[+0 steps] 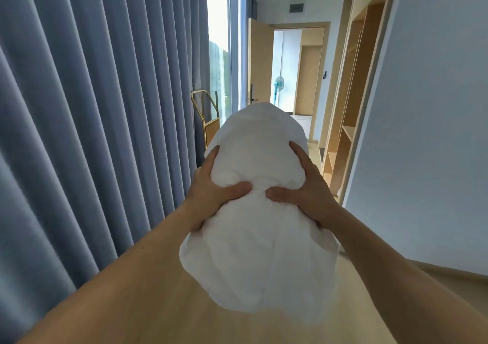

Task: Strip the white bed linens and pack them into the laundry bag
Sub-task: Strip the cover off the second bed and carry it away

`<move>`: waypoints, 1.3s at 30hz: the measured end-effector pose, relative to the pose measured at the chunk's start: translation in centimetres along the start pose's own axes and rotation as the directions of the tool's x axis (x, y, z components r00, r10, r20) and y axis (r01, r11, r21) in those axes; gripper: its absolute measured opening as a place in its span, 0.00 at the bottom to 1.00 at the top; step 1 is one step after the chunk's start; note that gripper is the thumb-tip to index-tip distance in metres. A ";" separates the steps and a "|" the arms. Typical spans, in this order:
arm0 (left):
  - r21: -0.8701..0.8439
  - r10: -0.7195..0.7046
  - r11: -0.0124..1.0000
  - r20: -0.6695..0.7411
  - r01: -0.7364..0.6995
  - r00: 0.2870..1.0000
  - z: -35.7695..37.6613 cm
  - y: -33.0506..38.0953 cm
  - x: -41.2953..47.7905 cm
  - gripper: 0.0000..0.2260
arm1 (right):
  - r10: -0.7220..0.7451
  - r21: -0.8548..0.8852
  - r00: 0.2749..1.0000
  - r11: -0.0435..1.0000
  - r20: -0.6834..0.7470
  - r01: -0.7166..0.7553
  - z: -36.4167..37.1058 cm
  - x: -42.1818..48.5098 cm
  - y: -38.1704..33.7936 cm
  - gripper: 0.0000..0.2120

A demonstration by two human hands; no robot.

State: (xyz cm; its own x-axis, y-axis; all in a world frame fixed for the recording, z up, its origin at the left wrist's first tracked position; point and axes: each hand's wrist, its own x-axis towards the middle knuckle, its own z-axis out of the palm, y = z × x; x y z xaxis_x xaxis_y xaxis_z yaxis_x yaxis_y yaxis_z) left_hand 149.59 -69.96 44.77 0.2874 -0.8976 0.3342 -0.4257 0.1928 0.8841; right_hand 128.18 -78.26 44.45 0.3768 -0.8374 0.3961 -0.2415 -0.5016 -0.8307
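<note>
White bed linens (260,243), wadded into one bundle, hang in mid-air at the centre of the frame. The left hand (215,193) and the right hand (306,195) clasp its narrowed waist from either side, thumbs pressed into the cloth. It looks light and soft (no stiffness at all), so loose folds may sag or slip. A two-sided squeeze at mid-bundle seems the surest hold.

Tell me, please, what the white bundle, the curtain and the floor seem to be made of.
White bundle: soft matte cloth, probably cotton; it creases and dents where gripped. Curtain: heavy grey-blue fabric, matte, hanging in deep even pleats. Floor: pale wood or wood-look laminate, smooth; grain too blurred to tell which.
</note>
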 end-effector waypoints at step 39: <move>-0.118 -0.014 0.993 0.049 0.020 0.999 18.2 -26.8 85.2 0.52 | 0.048 -0.036 0.995 0.998 -0.088 -0.051 -1.6 79.5 38.8 0.60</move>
State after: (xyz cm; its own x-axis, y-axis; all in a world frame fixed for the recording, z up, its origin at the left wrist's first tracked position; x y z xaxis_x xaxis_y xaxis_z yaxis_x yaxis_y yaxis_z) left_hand 169.88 -158.88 43.57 0.2515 -0.9185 0.3051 -0.3159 0.2200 0.9229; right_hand 147.35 -164.61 44.33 0.2848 -0.8762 0.3887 -0.2928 -0.4657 -0.8351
